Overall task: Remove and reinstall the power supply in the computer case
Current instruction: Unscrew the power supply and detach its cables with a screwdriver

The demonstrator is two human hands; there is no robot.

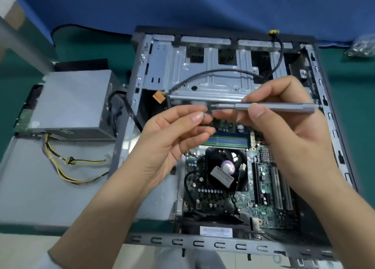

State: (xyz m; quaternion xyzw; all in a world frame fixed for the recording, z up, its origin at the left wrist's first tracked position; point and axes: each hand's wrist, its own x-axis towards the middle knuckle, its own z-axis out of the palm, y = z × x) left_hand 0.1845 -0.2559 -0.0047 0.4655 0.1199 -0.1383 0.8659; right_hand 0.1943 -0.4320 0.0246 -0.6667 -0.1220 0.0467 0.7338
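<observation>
— Pinching a screw [204, 114] in my left hand [170, 138], I'm gripping the screwdriver [274, 107] in my right hand [284, 126].
— Risk?
— It's slipping onto the motherboard [263, 187] below. The power supply [69, 102] is sitting far left, outside the case [203, 39].

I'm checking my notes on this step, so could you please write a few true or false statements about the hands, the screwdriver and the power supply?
1. The right hand holds the screwdriver. True.
2. The power supply sits mounted inside the computer case. False: it lies outside, to the case's left.
3. The left hand pinches a small screw at the screwdriver's tip. True.
4. The screwdriver points straight down at the fan. False: it lies roughly level above the board.
</observation>
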